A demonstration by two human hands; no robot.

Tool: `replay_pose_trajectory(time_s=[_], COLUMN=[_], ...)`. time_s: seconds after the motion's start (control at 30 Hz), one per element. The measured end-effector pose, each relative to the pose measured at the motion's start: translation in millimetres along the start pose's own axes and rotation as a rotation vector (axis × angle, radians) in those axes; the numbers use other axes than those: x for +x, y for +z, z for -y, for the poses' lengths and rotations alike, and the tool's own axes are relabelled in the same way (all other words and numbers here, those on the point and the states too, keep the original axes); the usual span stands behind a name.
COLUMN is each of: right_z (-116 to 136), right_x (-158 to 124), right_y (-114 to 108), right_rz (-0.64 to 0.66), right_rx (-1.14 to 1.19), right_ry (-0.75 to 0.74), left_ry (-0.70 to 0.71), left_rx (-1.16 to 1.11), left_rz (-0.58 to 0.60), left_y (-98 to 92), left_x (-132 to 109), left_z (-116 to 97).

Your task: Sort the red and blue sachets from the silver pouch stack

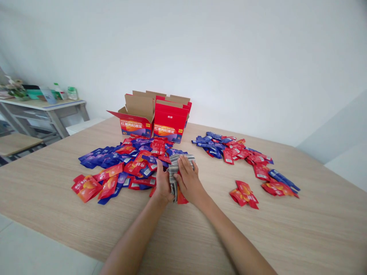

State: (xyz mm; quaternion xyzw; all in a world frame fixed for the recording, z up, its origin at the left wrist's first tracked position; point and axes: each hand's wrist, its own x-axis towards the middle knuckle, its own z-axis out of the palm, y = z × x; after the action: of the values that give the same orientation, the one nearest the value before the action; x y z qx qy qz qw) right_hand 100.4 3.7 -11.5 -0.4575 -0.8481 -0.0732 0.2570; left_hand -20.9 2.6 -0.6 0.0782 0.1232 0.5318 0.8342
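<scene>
A grey striped cloth (173, 166) is between my two hands at the middle of the table. My left hand (163, 184) holds its left side, thumb pointing up. From the right, my right hand (190, 181) lies over the cloth with its fingers bent across it. Part of a red sachet (181, 198) shows below the right hand; most of it is hidden by the hand and cloth. Close by on the left is a large mixed pile of red and blue sachets (140, 162), some touching or right behind the cloth.
Open red cartons stand behind the pile, with a left carton (136, 128) and a right carton (169, 122) in front. More sachets (213, 143) lie at the back right, others (245, 194) nearer. A side desk (54, 106) holds bottles and flowers. A white wall (243, 68) backs the table.
</scene>
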Motion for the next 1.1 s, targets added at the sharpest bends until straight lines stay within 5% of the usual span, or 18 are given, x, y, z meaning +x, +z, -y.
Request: replay_pose_trajectory(time_s=[0.23,0.47,0.83,1.1], right_z=[-7,7,26,15], right_x=[-1,-1,-2,-4], right_y=[3,0,-5,6], right_rz=[-0.081,-0.337,0.008,-0.100], right_rx=[0.052,0.102,0.037,0.055], right_ry=[0.025,0.173,-0.099,-0.032], left_ry=[-0.022,-0.009,0.183,0.119], left_rx=[0.007,-0.009,0.037,-0.032], left_rz=[0.085,0.034,-0.098,-0.070], left_y=[3.6,1.3,1.1,-4.8], left_x=[-1,-6,-5,2], left_z=[4,-6,-23,-15])
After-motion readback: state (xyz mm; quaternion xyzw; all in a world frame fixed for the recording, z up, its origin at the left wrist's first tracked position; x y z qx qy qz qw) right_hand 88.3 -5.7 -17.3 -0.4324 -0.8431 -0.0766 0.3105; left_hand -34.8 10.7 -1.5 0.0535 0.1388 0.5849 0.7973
